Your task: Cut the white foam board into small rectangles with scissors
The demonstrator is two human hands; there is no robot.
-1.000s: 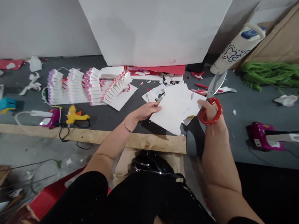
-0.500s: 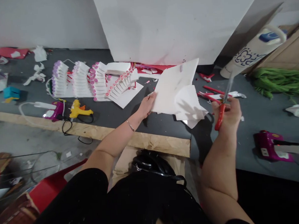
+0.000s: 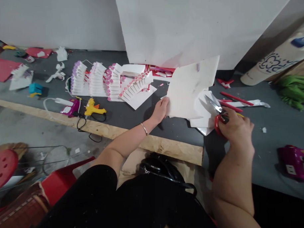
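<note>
My left hand [image 3: 161, 110] pinches the left edge of a white sheet [image 3: 185, 96] that looks like paper or thin foam, its far right corner lifted off the table. In my right hand [image 3: 236, 126] is a pair of scissors [image 3: 216, 106] with red handles, its blades pointing left and away over smaller white pieces [image 3: 204, 115]. The blades look slightly parted, and whether they touch those pieces I cannot tell. Just beyond my right hand lie red sticks [image 3: 237, 98] and a white strip [image 3: 258, 103].
Left of the sheet stand white fan-like pieces with pink and purple tips [image 3: 113, 83]. A yellow glue gun [image 3: 94, 108] and a purple device [image 3: 73, 106] lie near the table's wooden edge [image 3: 168, 145]. Rightward are a large white bottle [image 3: 270, 65], green strands [image 3: 297, 90] and another purple device [image 3: 297, 160].
My right hand has lowered, and the scissors have swung from pointing up and away to pointing left over the white pieces. My left hand still holds the sheet. The view has shifted left.
</note>
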